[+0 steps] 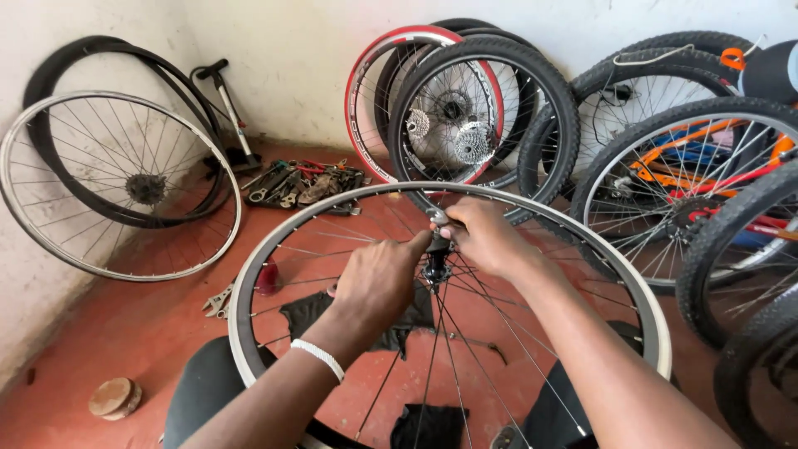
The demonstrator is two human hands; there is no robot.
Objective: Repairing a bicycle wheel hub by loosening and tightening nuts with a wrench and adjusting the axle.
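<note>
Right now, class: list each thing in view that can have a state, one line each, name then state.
Bare wheel: flat across the lap, no tyre.
Left hand: on the hub.
Right hand: gripping the axle top.
Wall rim: leaning, no tyre.
Floor pump: upright against wall.
Tools: lying scattered on the floor.

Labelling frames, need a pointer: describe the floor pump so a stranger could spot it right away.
Start at the back wall, in the left corner where a bare silver rim and a loose black tyre lean. The floor pump stands just right of them, tilted against the wall above the pile of hand tools. It is the only thin upright shaft with a black T-handle; everything around it is round.
</note>
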